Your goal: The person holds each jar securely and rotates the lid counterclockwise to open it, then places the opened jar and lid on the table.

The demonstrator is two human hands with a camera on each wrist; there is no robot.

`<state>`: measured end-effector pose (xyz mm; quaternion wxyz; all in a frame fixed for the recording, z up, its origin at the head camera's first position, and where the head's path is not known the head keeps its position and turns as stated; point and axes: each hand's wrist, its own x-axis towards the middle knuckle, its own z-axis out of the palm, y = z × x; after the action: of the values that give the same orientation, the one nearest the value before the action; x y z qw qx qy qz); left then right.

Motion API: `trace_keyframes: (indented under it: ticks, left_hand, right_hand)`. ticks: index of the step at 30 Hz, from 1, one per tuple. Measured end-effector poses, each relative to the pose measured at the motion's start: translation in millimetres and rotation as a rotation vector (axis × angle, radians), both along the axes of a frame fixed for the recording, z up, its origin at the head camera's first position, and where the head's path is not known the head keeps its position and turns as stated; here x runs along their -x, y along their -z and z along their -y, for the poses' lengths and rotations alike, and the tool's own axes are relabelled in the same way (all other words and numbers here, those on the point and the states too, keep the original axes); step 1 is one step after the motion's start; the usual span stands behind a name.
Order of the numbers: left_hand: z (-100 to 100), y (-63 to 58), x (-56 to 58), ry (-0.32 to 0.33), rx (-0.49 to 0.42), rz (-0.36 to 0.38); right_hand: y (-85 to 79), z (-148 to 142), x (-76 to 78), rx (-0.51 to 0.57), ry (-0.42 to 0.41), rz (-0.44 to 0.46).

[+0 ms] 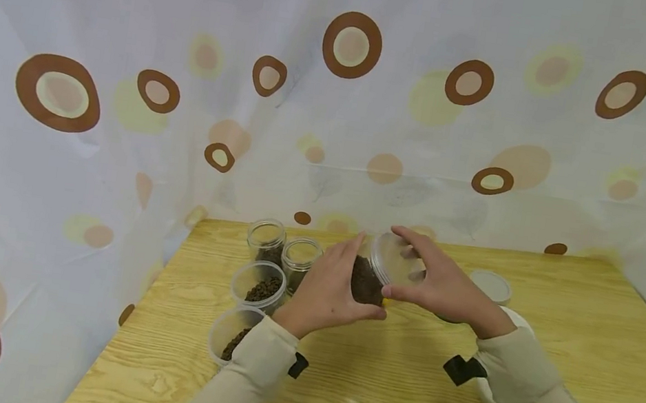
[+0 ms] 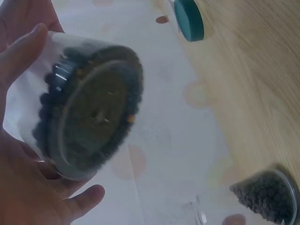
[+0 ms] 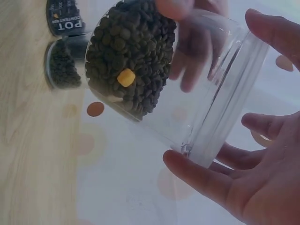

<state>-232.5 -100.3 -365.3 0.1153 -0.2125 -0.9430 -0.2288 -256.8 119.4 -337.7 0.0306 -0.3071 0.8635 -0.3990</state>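
Observation:
Tilted above the table is a clear jar partly filled with dark brown pellets. One yellow piece shows among the pellets. My left hand grips the jar around its body, fingers behind and thumb in front. At the jar's mouth end, my right hand holds the translucent lid by its rim, thumb and fingers spread to opposite sides. The lid sits on or against the mouth; whether it is screwed tight I cannot tell. The left wrist view shows the jar's round base.
Left of my hands stand several clear containers with dark contents, among them a back jar and a front tub. To the right are a loose lid and a white bowl, partly behind my right arm. Patterned curtain borders the table.

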Motion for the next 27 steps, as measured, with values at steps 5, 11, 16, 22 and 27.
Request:
trace_keyframes:
  ticks: [5,11,16,22,27]
  left_hand:
    - [6.6,-2.4,1.8,0.037,-0.008,0.037]
    - [8.2,-5.3,3.0,0.055,-0.030,0.076]
    - [7.6,-6.8,2.5,0.058,-0.041,0.050]
    - [5.1,-4.9,0.7,0.058,-0.044,-0.023]
    - [2.9,-0.4,-3.7,0.041,-0.003,-0.095]
  right_hand:
    - [-7.0,-6.3,-1.8,0.036,-0.007,0.013]
    - [-7.3,-9.4,-2.6,0.040,-0.022,0.005]
    - [-7.2,-12.6,-1.1,0.030,-0.058,0.003]
    - [-13.7,-15.0,-2.7,-0.048,-0.030,0.021]
    - [-21.0,-9.7,-6.3,-0.156,0.055,0.044]
